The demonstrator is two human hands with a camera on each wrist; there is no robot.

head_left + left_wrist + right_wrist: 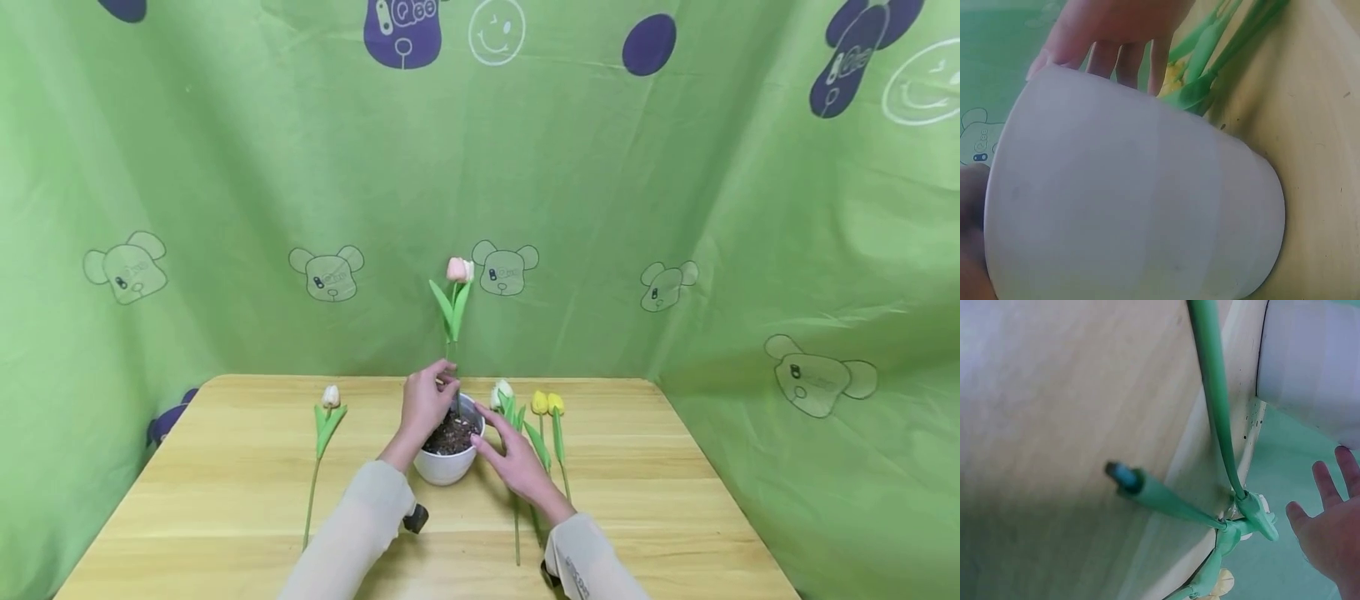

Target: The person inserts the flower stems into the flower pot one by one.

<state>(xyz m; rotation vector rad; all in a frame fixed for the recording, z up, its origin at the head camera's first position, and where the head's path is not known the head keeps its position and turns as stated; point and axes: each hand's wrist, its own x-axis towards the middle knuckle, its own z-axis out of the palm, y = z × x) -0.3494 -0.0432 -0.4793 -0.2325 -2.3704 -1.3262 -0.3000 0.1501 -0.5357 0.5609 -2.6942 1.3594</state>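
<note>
A white flower pot [442,469] with dark soil [452,437] stands on the table. A pink tulip [457,269] rises upright from it, with a whitish bloom close behind; two thin stems show below the leaves. Above the pot's left rim my left hand [426,406] pinches a stem between thumb and fingers; which of the two is hard to tell. My right hand [517,465] touches the right side of the rim with its fingers extended. Those fingers look straight and spread in the right wrist view, beside the pot [1310,362]. Up close, the pot [1135,187] fills the left wrist view.
One whitish tulip [331,397] lies on the wooden table [225,475] to the left. Right of the pot lie a white tulip [502,392] and yellow tulips [555,404], partly under my right arm. A green cloth [585,208] hangs behind and at both sides.
</note>
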